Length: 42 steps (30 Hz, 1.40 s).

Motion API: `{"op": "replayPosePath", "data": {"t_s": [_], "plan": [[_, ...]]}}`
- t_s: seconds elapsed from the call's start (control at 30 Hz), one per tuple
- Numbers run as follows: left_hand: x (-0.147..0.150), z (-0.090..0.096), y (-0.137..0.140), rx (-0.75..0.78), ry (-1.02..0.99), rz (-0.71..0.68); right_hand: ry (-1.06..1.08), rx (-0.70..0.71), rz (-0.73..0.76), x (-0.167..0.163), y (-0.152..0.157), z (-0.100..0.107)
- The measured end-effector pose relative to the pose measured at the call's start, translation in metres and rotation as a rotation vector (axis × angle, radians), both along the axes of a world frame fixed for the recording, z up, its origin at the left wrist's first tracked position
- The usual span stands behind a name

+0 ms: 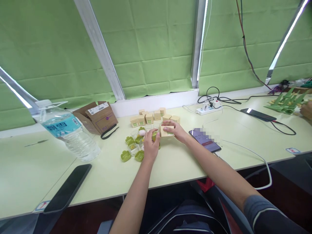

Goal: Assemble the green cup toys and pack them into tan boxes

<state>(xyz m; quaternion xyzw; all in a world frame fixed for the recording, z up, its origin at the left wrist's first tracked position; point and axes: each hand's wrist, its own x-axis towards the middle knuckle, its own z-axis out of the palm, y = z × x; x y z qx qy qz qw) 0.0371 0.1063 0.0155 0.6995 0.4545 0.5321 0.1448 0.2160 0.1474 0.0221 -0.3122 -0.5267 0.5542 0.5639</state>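
In my right hand [175, 129] is a small cream box [167, 131] with a green window, the thumb on its face and the fingers over its top. Just left of it, my left hand [151, 145] is curled with thumb and fingers around a green piece [154, 136], partly hidden by the fingers. Below and left of the hands lie several green flower-shaped cups [125, 156] and small clear cups [134, 149]. Behind the hands, several similar cream boxes [149, 118] stand in a loose group.
A large water bottle [70, 133] and an open cardboard box [97, 118] stand at left. A dark phone [68, 187] lies by the front edge. To the right are a lit phone [203, 139], a power strip [209, 109], cables and another person's hand [306, 110] near green parts [286, 102].
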Motion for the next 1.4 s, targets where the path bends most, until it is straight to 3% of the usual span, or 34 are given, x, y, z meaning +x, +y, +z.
{"op": "replayPosePath", "data": {"t_s": [0.3, 0.57, 0.8, 0.93, 1.1, 1.27, 1.4], "plan": [[0.004, 0.001, -0.002, -0.035, 0.037, -0.001, -0.017, 0.114, -0.032, 0.002, -0.002, 0.003], [0.005, 0.002, -0.004, -0.017, 0.039, -0.01, 0.116, -0.009, 0.061, 0.0, -0.01, 0.012], [0.004, 0.001, -0.003, 0.015, 0.007, 0.022, 0.124, -0.003, 0.182, 0.003, -0.012, 0.012], [0.003, 0.001, -0.002, 0.04, 0.003, 0.031, 0.01, -0.034, 0.175, 0.001, -0.013, 0.012], [0.002, 0.002, -0.002, 0.02, -0.042, 0.019, 0.058, -0.03, 0.108, -0.001, -0.01, 0.01], [0.002, 0.003, -0.003, 0.021, -0.055, -0.05, 0.186, -0.119, 0.045, 0.001, -0.006, 0.008], [0.002, 0.003, -0.005, 0.024, -0.037, -0.155, 0.189, -0.329, 0.133, 0.004, -0.007, 0.007]]}}
